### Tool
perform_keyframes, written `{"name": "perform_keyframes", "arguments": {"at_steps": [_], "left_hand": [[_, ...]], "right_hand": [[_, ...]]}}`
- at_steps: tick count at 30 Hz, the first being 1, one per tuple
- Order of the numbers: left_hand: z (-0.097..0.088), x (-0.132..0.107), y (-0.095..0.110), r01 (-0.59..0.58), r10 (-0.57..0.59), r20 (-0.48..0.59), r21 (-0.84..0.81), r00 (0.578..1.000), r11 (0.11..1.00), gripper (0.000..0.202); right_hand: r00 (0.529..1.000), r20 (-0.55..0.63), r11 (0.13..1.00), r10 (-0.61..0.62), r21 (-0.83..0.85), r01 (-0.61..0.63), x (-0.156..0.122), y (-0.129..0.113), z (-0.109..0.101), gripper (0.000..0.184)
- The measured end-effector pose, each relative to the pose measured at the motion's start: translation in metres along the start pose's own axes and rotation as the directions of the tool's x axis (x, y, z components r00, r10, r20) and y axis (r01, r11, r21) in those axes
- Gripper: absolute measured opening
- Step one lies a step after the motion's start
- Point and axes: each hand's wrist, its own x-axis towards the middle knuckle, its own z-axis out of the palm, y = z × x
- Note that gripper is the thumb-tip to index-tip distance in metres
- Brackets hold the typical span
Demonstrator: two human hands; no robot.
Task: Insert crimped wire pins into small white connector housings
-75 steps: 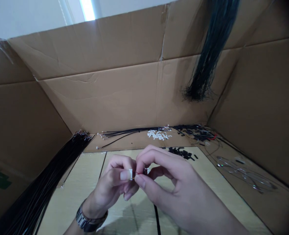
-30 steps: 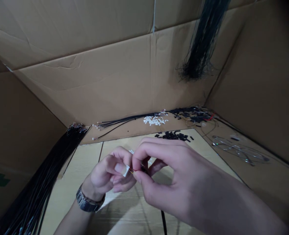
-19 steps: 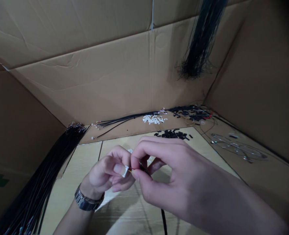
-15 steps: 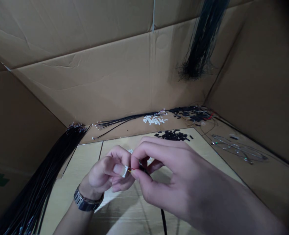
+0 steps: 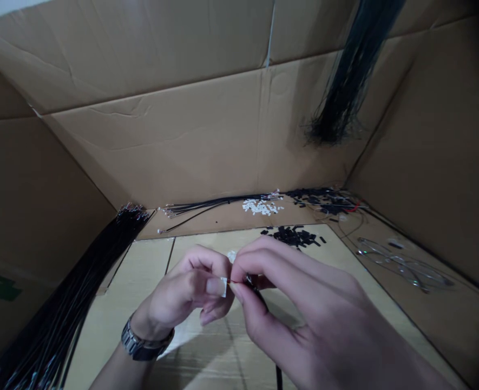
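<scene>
Both hands meet mid-view, fingertips almost touching. The left hand (image 5: pixel 184 295) pinches a small white plastic connector housing (image 5: pixel 223 287) between thumb and forefinger. The right hand (image 5: pixel 304 309) is closed on the end of a thin black wire (image 5: pixel 257 294), whose red-tipped lead points at the housing just beside the left thumbnail. The wire runs down under the right palm and leaves the picture at the bottom edge. A metal-banded wristwatch (image 5: pixel 144 344) sits on the left wrist. Below lies the pale yellowish desk (image 5: pixel 142 271), walled in by brown cardboard panels (image 5: pixel 182 146). A thick bundle of long black wires (image 5: pixel 72 303) lies at the left, and a heap of tiny white housings (image 5: pixel 261 206) and a scatter of short black pieces (image 5: pixel 294 236) lie further back. Another black wire bundle (image 5: pixel 353 76) hangs at the upper right. The likely trouble is the fine lead, which could bend or miss its slot if pushed in at a slant. The tiny housing could also twist or slip out of so small a pinch and drop among the loose parts.
</scene>
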Motion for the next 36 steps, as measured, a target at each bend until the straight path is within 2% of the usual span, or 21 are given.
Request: {"name": "perform_keyframes", "arguments": {"at_steps": [5, 10, 18, 23, 27, 31, 34, 36], "left_hand": [[-0.002, 0.002, -0.002, -0.064, 0.065, 0.048, -0.019, 0.997, 0.998, 0.033], [-0.005, 0.003, -0.004, -0.119, 0.124, 0.039, -0.114, 0.991, 0.986, 0.022], [-0.008, 0.003, -0.008, -0.166, 0.203, 0.142, -0.234, 0.969, 0.958, 0.020], [-0.007, 0.002, -0.007, -0.168, 0.196, 0.125, -0.207, 0.973, 0.964, 0.023], [-0.006, 0.003, -0.005, -0.193, 0.218, 0.109, -0.202, 0.970, 0.960, 0.029], [-0.005, 0.003, -0.005, -0.185, 0.209, 0.101, -0.204, 0.973, 0.961, 0.030], [-0.005, 0.002, -0.005, -0.174, 0.196, 0.090, -0.208, 0.976, 0.962, 0.026], [-0.004, 0.001, -0.006, -0.177, 0.201, 0.098, -0.212, 0.975, 0.961, 0.026]], "right_hand": [[0.998, 0.049, 0.993, 0.030, 0.115, -0.036, 0.004, 0.004, -0.001, 0.016], [0.952, 0.217, 0.944, 0.215, 0.205, -0.259, 0.016, 0.004, -0.010, 0.012], [0.898, 0.265, 0.870, 0.351, 0.263, -0.417, 0.016, 0.007, -0.005, 0.009], [0.898, 0.258, 0.853, 0.356, 0.303, -0.425, 0.018, 0.003, -0.003, 0.008], [0.923, 0.188, 0.895, 0.336, 0.242, -0.375, 0.019, 0.003, -0.004, 0.010], [0.932, 0.206, 0.909, 0.299, 0.235, -0.343, 0.018, 0.009, -0.002, 0.009], [0.931, 0.212, 0.895, 0.297, 0.280, -0.349, 0.015, 0.011, 0.000, 0.010], [0.921, 0.226, 0.853, 0.317, 0.358, -0.381, 0.014, 0.010, 0.001, 0.013]]}}
